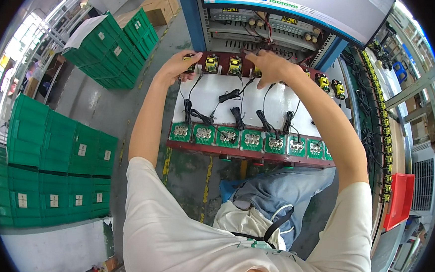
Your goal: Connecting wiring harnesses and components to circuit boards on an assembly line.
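My left hand (174, 67) is closed on a small circuit board (188, 58) with yellow and black parts, at the left end of a dark red fixture strip (223, 58). Over the middle of the strip is my right hand (274, 68), thumb and fingers apart, just by another yellow-topped board (257, 71), which it partly covers. Between the hands, two more boards (211, 64) stand in the strip. Black cables (237, 118) with tied bundles lie across the white panel (220, 89). Nearer me runs a row of green contact boards (252, 140) with round metal pads.
A monitor (305, 4) hangs above a rack of instruments (289, 28) with blue posts. Stacked green crates (58, 141) stand at the left. At the right, a conveyor (384, 131) carries many yellow boards beside a red bin (400, 202).
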The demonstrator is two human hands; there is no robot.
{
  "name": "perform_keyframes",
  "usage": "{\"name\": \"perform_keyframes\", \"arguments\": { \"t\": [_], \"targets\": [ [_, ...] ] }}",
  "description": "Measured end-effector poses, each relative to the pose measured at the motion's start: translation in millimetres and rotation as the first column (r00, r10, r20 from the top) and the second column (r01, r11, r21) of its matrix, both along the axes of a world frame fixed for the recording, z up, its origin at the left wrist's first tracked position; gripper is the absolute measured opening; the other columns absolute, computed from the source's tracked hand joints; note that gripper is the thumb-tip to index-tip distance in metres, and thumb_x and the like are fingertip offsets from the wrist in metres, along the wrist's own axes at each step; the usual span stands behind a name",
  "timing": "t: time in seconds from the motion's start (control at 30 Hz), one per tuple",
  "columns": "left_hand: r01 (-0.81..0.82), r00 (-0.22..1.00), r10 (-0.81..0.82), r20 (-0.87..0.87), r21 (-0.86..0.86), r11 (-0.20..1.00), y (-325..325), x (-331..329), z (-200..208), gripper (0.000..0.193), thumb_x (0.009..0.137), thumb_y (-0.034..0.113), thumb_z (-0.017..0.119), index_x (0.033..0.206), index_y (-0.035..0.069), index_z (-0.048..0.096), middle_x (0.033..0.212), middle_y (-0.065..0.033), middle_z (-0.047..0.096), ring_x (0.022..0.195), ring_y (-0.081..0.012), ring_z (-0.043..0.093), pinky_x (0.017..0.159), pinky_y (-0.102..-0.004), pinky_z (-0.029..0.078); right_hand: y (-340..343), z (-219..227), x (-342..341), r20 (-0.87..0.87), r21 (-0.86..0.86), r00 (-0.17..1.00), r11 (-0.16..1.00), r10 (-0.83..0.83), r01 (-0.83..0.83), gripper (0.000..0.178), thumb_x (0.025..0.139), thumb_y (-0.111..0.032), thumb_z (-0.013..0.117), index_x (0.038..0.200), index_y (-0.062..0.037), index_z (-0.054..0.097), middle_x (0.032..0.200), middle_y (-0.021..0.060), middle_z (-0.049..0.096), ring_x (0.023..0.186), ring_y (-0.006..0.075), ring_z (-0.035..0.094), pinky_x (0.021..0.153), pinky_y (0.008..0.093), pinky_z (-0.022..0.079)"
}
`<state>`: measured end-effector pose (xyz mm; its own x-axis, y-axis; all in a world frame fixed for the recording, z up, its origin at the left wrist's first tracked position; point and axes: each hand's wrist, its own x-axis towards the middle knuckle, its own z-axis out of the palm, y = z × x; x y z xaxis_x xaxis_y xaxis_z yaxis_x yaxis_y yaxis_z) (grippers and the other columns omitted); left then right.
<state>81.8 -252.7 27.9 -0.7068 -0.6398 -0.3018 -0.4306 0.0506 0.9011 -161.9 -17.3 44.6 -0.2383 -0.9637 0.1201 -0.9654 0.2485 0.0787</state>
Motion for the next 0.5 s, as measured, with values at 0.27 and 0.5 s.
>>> {"name": "perform_keyframes", "arguments": {
  "t": [0.27,0.5],
  "targets": [
    [-0.134,0.988,0.124,-0.092,-0.105,0.985,16.5,10.2,35.4,0.050,0.104,0.041,0.081,0.134,0.006,0.061,0.097,-0.0139,0.073,0.066,-0.0163,0.072,0.048,-0.0231,0.051,-16.7,42.5,42.2,-0.009,0.173,0.999,0.984,-0.036,0.037,0.062,0.078,-0.015,0.093,0.134,-0.0079,0.068,0.119,0.0239,0.070,0.108,0.0426,0.074,0.084,0.0495,0.065],
    [-0.073,0.972,0.075,-0.222,0.015,0.997,11.2,-27.6,-21.0,0.055,0.093,0.024,0.094,0.126,-0.004,0.060,0.105,-0.0157,0.073,0.076,-0.0217,0.076,0.059,-0.0260,0.065,-41.5,16.9,37.7,-0.062,0.091,0.971,0.970,0.233,-0.227,0.086,0.082,-0.029,0.095,0.157,-0.0187,0.053,0.117,0.0190,0.071,0.107,0.0401,0.074,0.083,0.0456,0.065]
  ]
}}
